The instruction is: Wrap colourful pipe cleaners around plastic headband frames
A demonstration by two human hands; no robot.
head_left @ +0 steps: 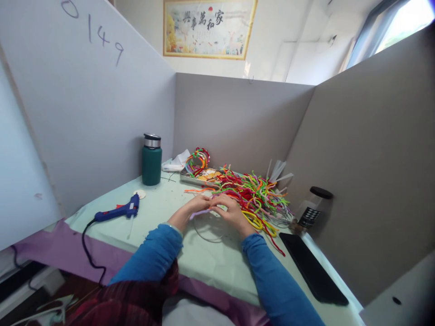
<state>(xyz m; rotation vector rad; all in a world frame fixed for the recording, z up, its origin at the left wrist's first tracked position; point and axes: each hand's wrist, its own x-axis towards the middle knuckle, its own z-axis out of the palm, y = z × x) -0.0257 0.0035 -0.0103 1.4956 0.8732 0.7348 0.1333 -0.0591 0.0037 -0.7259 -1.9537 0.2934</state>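
Note:
My left hand (196,206) and my right hand (230,209) meet over the table, fingertips close together in a pinch. Between them runs a light purple pipe cleaner (199,214), one end sticking out below my left fingers. A thin wire hoop (208,240) hangs or rests beneath the hands, its upper part hidden by them. Both hands appear closed at the top of the hoop, where the purple pipe cleaner meets it; whether it is wound round the wire is too small to tell. Just beyond my right hand lies a heap of colourful pipe cleaners (253,190).
A metal tray (193,179) holds wooden pieces and a finished-looking colourful ring (198,159). On the left are a green bottle (151,163) and a blue glue gun (118,212) with its cord. A black phone-like slab (311,269) and a dark-lidded jar (314,206) stand right. Grey partitions (238,117) enclose the table.

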